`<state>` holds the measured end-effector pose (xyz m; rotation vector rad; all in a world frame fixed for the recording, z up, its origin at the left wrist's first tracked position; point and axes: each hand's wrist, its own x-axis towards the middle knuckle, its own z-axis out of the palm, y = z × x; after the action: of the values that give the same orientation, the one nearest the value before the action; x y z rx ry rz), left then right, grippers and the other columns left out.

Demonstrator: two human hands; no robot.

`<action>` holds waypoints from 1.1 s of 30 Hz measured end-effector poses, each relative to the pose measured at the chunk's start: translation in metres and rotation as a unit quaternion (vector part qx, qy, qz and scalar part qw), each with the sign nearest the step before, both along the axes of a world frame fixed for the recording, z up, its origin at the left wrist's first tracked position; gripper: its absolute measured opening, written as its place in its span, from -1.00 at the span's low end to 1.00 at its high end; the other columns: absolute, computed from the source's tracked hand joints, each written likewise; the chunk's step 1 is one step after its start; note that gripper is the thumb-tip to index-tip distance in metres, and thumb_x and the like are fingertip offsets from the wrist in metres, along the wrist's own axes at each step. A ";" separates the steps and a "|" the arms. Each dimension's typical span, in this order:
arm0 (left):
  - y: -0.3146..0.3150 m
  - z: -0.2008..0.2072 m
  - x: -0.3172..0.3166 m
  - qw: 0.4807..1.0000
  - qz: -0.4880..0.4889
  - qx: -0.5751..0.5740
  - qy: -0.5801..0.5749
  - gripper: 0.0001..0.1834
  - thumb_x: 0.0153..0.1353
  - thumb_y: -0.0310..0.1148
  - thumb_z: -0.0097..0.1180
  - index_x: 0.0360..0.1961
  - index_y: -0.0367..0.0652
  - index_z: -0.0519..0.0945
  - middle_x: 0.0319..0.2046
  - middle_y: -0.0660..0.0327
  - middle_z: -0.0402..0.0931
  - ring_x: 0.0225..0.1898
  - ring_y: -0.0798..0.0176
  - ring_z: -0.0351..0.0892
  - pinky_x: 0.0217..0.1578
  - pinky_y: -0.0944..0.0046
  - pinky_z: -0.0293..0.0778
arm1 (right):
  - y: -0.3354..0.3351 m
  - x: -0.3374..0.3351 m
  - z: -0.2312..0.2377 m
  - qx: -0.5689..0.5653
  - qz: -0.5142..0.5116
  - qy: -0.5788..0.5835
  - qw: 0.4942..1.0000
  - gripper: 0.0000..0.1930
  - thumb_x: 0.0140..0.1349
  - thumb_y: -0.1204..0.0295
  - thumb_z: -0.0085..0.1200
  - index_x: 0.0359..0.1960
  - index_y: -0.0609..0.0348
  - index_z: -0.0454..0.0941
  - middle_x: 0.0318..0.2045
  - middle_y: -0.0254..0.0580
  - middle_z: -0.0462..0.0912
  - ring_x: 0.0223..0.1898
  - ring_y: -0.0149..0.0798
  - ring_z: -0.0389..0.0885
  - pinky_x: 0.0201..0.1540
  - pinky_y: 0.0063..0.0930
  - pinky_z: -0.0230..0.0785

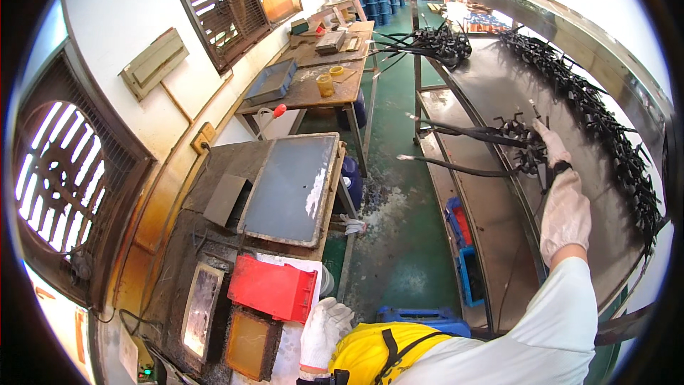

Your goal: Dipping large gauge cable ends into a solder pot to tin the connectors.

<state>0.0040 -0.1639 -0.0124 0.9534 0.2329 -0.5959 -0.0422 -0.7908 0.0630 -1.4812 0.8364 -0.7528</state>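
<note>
While the right hand [552, 144] in a white glove reached out, its fingers [540, 128] seemed to pinch a black metal hook rack [519, 144] on the curved steel conveyor [499, 85]; how tightly, I cannot tell. This rack looked stiff, light and spiky, best taken by its stem. Far from the conveyor, the left hand [322, 329] rested half open, holding nothing, beside a red plastic tray [272, 288] on the tabletop [214, 171].

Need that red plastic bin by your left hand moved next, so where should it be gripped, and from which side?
Probably by the near right corner of the red plastic bin, coming from the right. That open rim edge faces the white-gloved left hand, which rests just beside it. The bin lies tilted over other trays on the dark workbench, so its far side is harder to get to.
</note>
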 end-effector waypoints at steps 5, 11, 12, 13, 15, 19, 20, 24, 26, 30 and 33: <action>0.005 -0.006 -0.005 1.000 0.019 0.005 -0.015 -0.54 0.30 -0.12 -0.14 0.03 -0.30 0.32 -0.20 0.01 0.45 -0.11 -0.01 0.45 0.01 -0.03 0.34 | -0.038 -0.009 -0.029 0.045 0.051 0.088 0.994 -0.47 0.08 -0.07 0.09 -0.23 0.21 0.57 -0.37 -0.30 0.60 -0.42 -0.36 0.52 -0.33 -0.46 0.38; 0.007 -0.006 -0.009 1.000 0.018 0.001 0.003 -0.58 0.29 -0.14 -0.12 -0.03 -0.28 0.36 -0.24 0.02 0.47 -0.15 0.01 0.48 -0.04 -0.04 0.38 | -0.089 -0.052 -0.058 -0.454 -0.033 0.329 0.827 -0.40 0.29 -0.07 -0.35 0.10 0.17 0.33 0.02 0.18 0.41 0.08 0.13 0.35 0.08 -0.17 0.22; 0.004 -0.006 -0.010 1.000 0.021 0.007 0.001 -0.60 0.29 -0.15 -0.11 -0.04 -0.27 0.37 -0.25 0.03 0.47 -0.17 0.01 0.48 -0.05 -0.04 0.39 | -0.063 -0.052 -0.048 -0.426 -0.076 0.275 0.858 -0.42 0.30 -0.03 -0.34 0.13 0.19 0.29 0.03 0.16 0.41 0.07 0.14 0.36 0.09 -0.17 0.21; 0.004 -0.008 -0.010 1.000 0.017 0.006 0.000 -0.60 0.29 -0.15 -0.11 -0.04 -0.27 0.37 -0.25 0.03 0.47 -0.17 0.01 0.48 -0.05 -0.04 0.39 | -0.029 -0.054 -0.030 -0.399 -0.122 0.220 0.882 -0.44 0.31 0.02 -0.34 0.16 0.20 0.24 0.05 0.15 0.40 0.05 0.14 0.37 0.10 -0.16 0.20; 0.008 -0.010 -0.013 1.000 0.028 -0.003 -0.004 -0.63 0.29 -0.19 -0.09 -0.04 -0.26 0.38 -0.26 0.04 0.48 -0.18 0.02 0.50 -0.07 -0.03 0.40 | 0.037 -0.055 -0.012 -0.457 -0.093 0.197 0.862 -0.47 0.26 0.07 -0.18 0.22 0.00 0.20 0.16 0.10 0.26 0.19 0.08 0.21 0.19 -0.22 0.12; 0.010 -0.011 -0.019 1.000 0.026 -0.007 0.000 -0.65 0.29 -0.22 -0.09 -0.03 -0.26 0.38 -0.25 0.05 0.48 -0.17 0.04 0.50 -0.05 -0.02 0.40 | 0.111 -0.049 -0.011 -0.410 -0.026 0.326 0.851 -0.24 0.00 0.27 0.19 0.27 -0.20 0.09 0.28 0.16 -0.09 0.29 0.11 -0.01 0.27 -0.19 0.00; 0.007 -0.014 -0.018 1.000 0.014 -0.004 -0.006 -0.66 0.29 -0.23 -0.10 -0.03 -0.26 0.38 -0.24 0.04 0.48 -0.16 0.05 0.50 -0.03 -0.02 0.39 | 0.099 -0.046 -0.029 -0.480 -0.060 0.248 0.839 -0.28 -0.03 0.36 0.22 0.22 -0.23 0.17 0.26 0.17 -0.05 0.23 0.19 0.10 0.22 -0.17 0.10; 0.010 -0.016 -0.027 0.999 0.009 -0.003 -0.034 -0.67 0.30 -0.26 -0.11 -0.03 -0.26 0.38 -0.22 0.02 0.48 -0.15 0.07 0.50 0.02 0.00 0.38 | 0.084 -0.015 -0.028 -0.437 -0.078 0.306 0.842 -0.43 -0.02 0.38 0.19 0.08 -0.17 0.28 0.18 0.25 0.07 0.08 0.30 0.27 0.10 -0.12 0.24; 0.008 -0.016 -0.027 0.999 0.016 0.004 -0.032 -0.68 0.30 -0.27 -0.12 -0.03 -0.26 0.38 -0.21 0.01 0.48 -0.14 0.07 0.50 0.02 0.01 0.37 | 0.081 0.006 -0.020 -0.391 -0.095 0.349 0.846 -0.45 -0.03 0.35 0.20 0.05 -0.19 0.30 0.20 0.18 0.06 0.01 0.29 0.36 0.06 -0.09 0.29; 0.001 -0.016 -0.028 0.999 0.033 0.007 -0.020 -0.68 0.31 -0.29 -0.14 -0.02 -0.28 0.38 -0.18 -0.01 0.48 -0.11 0.07 0.49 0.02 0.06 0.38 | 0.048 0.038 -0.029 -0.404 -0.144 0.367 0.825 -0.46 -0.04 0.29 0.22 0.04 -0.23 0.31 0.26 0.11 -0.01 -0.06 0.32 0.40 0.02 -0.03 0.32; 0.001 -0.018 -0.029 0.998 0.054 0.000 -0.014 -0.68 0.32 -0.31 -0.15 -0.01 -0.31 0.37 -0.15 -0.02 0.47 -0.09 0.07 0.49 0.01 0.08 0.40 | 0.020 0.065 -0.031 -0.410 -0.133 0.403 0.807 -0.43 0.00 0.23 0.18 0.09 -0.20 0.26 0.23 0.26 0.00 0.01 0.36 0.35 0.07 -0.01 0.26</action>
<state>-0.0245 -0.1634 -0.0300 0.9422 0.2588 -0.4832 0.0225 -0.7707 0.0317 -2.5963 1.4884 -0.7142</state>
